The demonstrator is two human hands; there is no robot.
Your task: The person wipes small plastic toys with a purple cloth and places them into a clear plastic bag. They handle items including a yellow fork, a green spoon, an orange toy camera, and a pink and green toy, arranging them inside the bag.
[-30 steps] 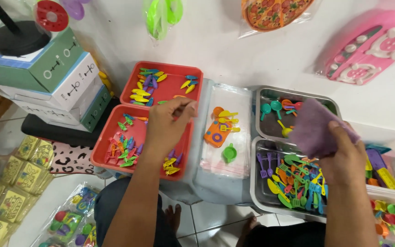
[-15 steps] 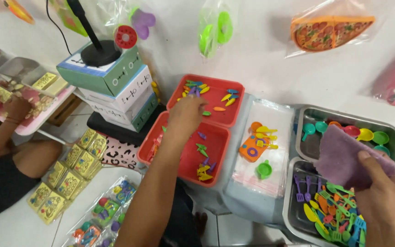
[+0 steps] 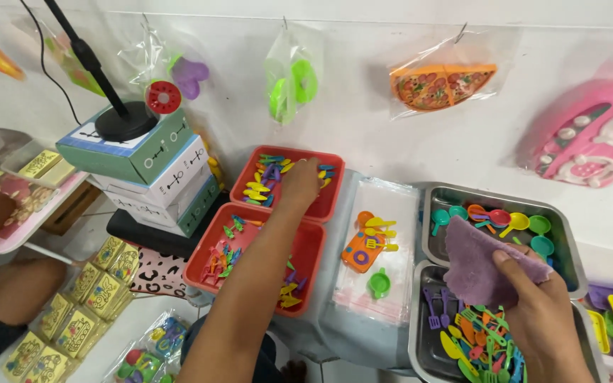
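Left hand (image 3: 301,183) reaches into the far red tray (image 3: 250,186), fingers curled down among small plastic toy pieces (image 3: 267,174); can't tell if anything is pinched. Forearm runs diagonally over the near red tray (image 3: 313,248), covering its middle; more bright bits (image 3: 225,255) lie either side of the arm.

Right hand (image 3: 544,312) is clamped on a purple cloth (image 3: 473,266), thumb on top, fingers under. Cloth is soft, matte and ragged-edged, and drapes over the seam between two metal trays: far one (image 3: 431,213) holds toy spoons and ladles (image 3: 509,221), near one (image 3: 420,333) holds toy forks and spatulas (image 3: 477,333).

Between red and metal trays: stack of clear bags (image 3: 381,298) with an orange toy (image 3: 358,250), yellow spoons and a green cup (image 3: 379,284) on top.

Left of red trays: stacked cardboard boxes (image 3: 157,177) with a black mic stand base (image 3: 123,122) on top. Bagged toys hang on the white wall (image 3: 363,128). Another person's arm (image 3: 8,284) is at far left.
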